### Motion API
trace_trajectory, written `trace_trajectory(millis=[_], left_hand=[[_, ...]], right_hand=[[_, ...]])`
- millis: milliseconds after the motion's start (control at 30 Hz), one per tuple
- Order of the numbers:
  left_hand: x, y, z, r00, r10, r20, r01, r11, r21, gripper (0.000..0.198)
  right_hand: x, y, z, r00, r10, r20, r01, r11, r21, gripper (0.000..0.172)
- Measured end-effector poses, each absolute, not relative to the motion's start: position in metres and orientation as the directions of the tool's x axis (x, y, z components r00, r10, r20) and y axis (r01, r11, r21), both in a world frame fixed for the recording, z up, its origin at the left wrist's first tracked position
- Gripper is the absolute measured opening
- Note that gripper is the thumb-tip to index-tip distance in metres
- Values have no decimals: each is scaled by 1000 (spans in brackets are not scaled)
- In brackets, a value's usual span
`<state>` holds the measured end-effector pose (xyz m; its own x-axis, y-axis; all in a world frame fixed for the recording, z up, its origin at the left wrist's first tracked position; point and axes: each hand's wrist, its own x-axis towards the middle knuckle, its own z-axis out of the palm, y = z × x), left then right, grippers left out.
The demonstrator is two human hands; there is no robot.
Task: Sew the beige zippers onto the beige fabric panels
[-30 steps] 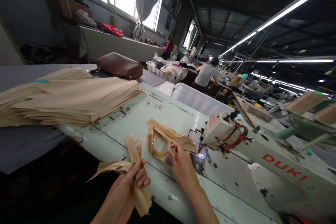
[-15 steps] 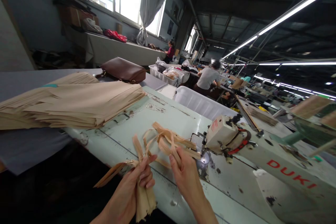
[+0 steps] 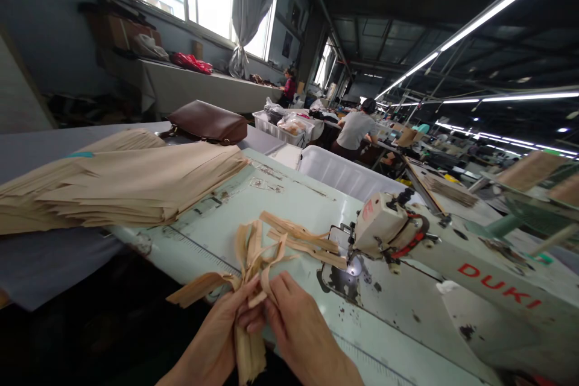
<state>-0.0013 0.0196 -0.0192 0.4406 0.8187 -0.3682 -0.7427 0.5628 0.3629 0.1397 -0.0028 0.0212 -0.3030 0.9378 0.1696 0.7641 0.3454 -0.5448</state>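
My left hand (image 3: 221, 338) and my right hand (image 3: 292, 322) meet at the near edge of a pale green sewing table (image 3: 289, 199). Both grip a bunch of beige zipper strips (image 3: 251, 265) that fans upward from my fingers and hangs down below my left hand. More beige strips (image 3: 303, 238) lie flat on the table, just left of the needle of the DUKI sewing machine (image 3: 452, 253).
A stack of beige fabric pieces (image 3: 122, 184) lies at the left. Behind it sits a brown bag (image 3: 208, 122). A white bin (image 3: 344, 172) stands past the table. A person in a grey shirt (image 3: 355, 129) works at a far table.
My right hand has moved left from the strips near the machine and joined my left hand on the bunch. The looped strips have been gathered upward.
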Motion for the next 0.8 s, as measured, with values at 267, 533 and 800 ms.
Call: trace_trajectory(millis=[267, 533, 800], left_hand=[[-5, 18, -15, 333, 834, -440, -693, 533, 486, 16], [-3, 21, -22, 262, 916, -305, -791, 385, 476, 14], [-8, 20, -33, 265, 887, -377, -671, 451, 588, 38]], right_hand=[[137, -10, 37, -403, 877, 263, 721, 481, -499, 13], [138, 43, 0, -146, 935, 322, 899, 261, -351, 11], [186, 16, -6, 68, 929, 363, 953, 47, -300, 16]])
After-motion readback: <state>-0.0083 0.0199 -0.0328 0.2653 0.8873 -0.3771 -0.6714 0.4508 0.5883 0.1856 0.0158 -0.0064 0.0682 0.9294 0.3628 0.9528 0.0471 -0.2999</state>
